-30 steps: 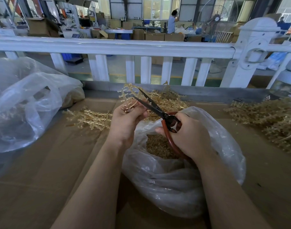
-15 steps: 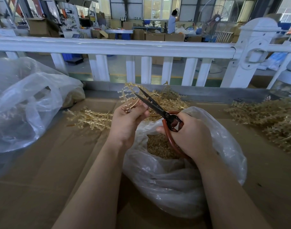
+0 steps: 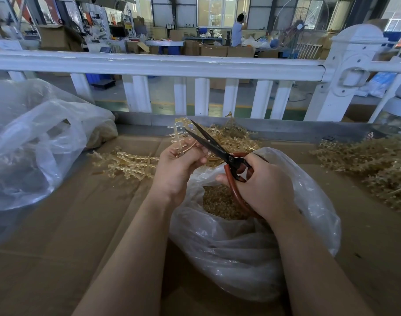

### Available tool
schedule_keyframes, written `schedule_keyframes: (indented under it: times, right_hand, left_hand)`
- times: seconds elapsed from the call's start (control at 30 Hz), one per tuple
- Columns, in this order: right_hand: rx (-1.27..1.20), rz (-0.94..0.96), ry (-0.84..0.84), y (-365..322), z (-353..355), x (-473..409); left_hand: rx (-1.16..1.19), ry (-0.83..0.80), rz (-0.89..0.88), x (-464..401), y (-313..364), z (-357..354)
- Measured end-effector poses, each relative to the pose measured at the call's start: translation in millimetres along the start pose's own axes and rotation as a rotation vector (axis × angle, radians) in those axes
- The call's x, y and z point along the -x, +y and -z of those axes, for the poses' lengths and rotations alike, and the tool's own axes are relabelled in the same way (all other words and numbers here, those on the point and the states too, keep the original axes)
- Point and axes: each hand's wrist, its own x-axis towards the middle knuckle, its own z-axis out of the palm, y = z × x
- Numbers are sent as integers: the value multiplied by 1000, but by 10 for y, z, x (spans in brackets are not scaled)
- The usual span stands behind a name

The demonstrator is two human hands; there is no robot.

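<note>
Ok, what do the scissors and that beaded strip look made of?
The scissors have dull dark blades, probably steel, and glossy reddish-brown handles, likely plastic or rubber coated. The beaded strip looks like translucent yellowish plastic: light shows through it, with moulded studs.

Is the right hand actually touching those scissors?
Touching. The head view shows the right hand gripping the scissors, fingers curled through the red handles.

One wide-angle view from the person's head faces forward and down, close above the left hand point(image 3: 179, 166) and right hand point(image 3: 263, 188). The counter point(image 3: 58, 224) lies beneath them and the white railing point(image 3: 195, 66) beyond.
</note>
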Motion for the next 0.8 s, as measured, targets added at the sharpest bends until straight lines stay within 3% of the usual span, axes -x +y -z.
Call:
schedule_keyframes:
  times: [0.63,0.8]
  right_hand:
    - [19,0,-9,28,-12,-4]
    - [11,-41,4,30,-15,7]
  left_hand:
    - [4,-10,-32,-5,-8,25]
    - [4,78,-18,-14,-20,12]
